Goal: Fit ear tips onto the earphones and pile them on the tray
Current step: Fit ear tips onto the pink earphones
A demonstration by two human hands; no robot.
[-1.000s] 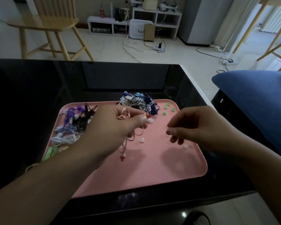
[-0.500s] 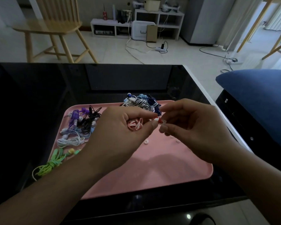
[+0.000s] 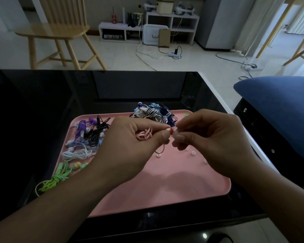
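A pink tray (image 3: 165,190) is set on a dark table (image 3: 42,102), with earphone bundles piled along its far and left parts and loose tips (image 3: 158,156) lying near its middle. Above it, a coiled earphone (image 3: 145,135) is gripped in the left hand (image 3: 130,146), its red bud (image 3: 171,131) pinched out. A pale tip (image 3: 176,133) is pinched by the right hand (image 3: 209,137) against the bud. The tip is best kept square to the bud and pressed on with a slight twist
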